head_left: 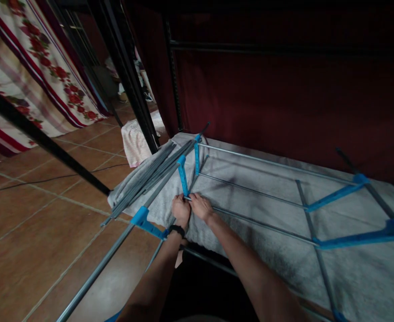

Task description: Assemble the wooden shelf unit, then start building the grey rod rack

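Observation:
A frame of grey metal rods and blue plastic connectors lies on a grey towel (250, 223) spread over a low surface. My left hand (180, 209) grips the lower end of an upright blue connector (183, 175). My right hand (201, 206) pinches the end of a thin grey rod (257, 222) right beside that connector, the two hands touching. A black band sits on my left wrist. A bundle of loose grey rods (150, 176) lies on the towel to the left of my hands.
A long rod with a blue connector (143, 219) runs off the towel toward the tiled floor (32, 232). More blue connectors (337, 194) sit at the right. Black bed-frame bars (129, 76) slant at left. A dark red cloth (284, 98) hangs behind; a floral cloth (32, 67) is far left.

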`<move>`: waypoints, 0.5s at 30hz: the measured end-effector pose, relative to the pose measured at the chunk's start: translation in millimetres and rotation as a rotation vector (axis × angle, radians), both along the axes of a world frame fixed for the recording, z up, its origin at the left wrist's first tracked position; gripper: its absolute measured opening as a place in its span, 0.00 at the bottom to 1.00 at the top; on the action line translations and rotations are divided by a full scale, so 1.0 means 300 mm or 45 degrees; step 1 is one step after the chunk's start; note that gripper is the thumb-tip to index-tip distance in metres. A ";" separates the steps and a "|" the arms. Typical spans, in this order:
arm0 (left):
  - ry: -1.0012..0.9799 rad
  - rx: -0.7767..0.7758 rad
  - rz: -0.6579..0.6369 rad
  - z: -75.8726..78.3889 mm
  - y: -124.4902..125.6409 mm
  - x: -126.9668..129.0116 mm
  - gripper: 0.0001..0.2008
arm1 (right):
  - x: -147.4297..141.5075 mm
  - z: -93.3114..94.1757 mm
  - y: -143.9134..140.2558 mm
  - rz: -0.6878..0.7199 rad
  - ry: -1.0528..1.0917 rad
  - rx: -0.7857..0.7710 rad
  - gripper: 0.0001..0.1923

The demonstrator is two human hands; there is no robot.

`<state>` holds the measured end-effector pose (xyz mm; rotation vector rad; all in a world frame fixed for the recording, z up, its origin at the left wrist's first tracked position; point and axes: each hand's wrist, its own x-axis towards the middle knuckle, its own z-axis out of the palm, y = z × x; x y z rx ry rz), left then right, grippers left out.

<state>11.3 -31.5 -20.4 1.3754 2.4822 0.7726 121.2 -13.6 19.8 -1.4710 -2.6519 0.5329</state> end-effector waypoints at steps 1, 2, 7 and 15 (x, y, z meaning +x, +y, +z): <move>-0.013 -0.007 -0.010 0.000 0.002 -0.002 0.18 | -0.010 0.000 0.006 0.004 -0.003 -0.014 0.17; -0.023 -0.012 -0.019 0.000 0.003 -0.005 0.19 | -0.017 -0.001 0.010 0.013 -0.009 -0.026 0.17; -0.051 -0.022 -0.013 -0.004 0.010 -0.014 0.20 | -0.013 -0.006 0.023 0.090 -0.028 -0.039 0.18; -0.035 -0.028 -0.044 -0.012 0.016 -0.031 0.22 | -0.007 0.010 0.032 0.142 0.014 -0.033 0.18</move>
